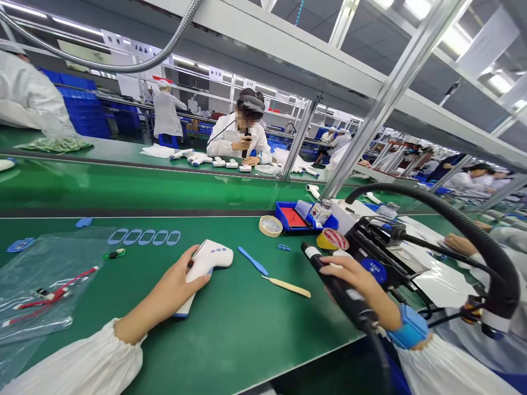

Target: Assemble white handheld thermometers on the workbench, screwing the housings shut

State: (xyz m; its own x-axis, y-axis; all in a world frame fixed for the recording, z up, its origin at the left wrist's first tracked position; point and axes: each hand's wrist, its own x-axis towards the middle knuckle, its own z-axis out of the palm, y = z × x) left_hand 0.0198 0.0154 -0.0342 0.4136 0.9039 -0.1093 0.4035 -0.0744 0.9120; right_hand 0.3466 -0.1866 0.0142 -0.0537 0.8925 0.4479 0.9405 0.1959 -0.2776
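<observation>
My left hand [180, 286] is closed around the grip of a white gun-shaped forehead thermometer [213, 253] with small blue buttons, lying on its side at the green bench top. My right hand [354, 278] is wrapped over a black electric screwdriver [335, 285], its tip pointing up and left and its cable trailing down. Between the hands lie a blue pry tool [252, 260] and a thin tool with a pale wooden handle [289, 286]. Near them is a small blue part [284, 248].
Several blue frames [144, 237] and a green circuit board [114, 254] lie left, beside a clear bag [28, 307] with red wires. Tape [270, 225], a blue bin [284, 211] and a black stand [387, 247] are right. A person [242, 131] sits across the green conveyor [123, 189].
</observation>
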